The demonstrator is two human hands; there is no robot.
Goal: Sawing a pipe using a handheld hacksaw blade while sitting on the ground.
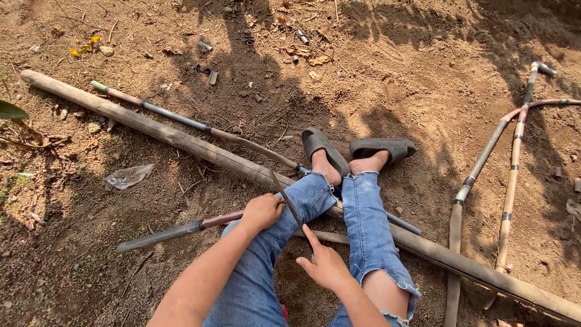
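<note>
1. The left hand (261, 212) rests on the left knee, fingers clenched around the lower part of a thin dark blade (285, 198).
2. The right hand (325, 263) pinches the blade's near end, forefinger laid along it.
3. The blade slants over the jeans (369, 227), above the long bamboo pole (157, 130) on the dirt ground (423, 66).
4. Thinner canes (511, 175) lie well apart, right.

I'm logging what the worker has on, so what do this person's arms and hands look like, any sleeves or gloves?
Both arms are bare to the bottom edge of the picture: no sleeves show. The left hand and right hand wear no gloves, and no rings, watch or bands show on them. Below them are blue jeans with frayed hems.
</note>
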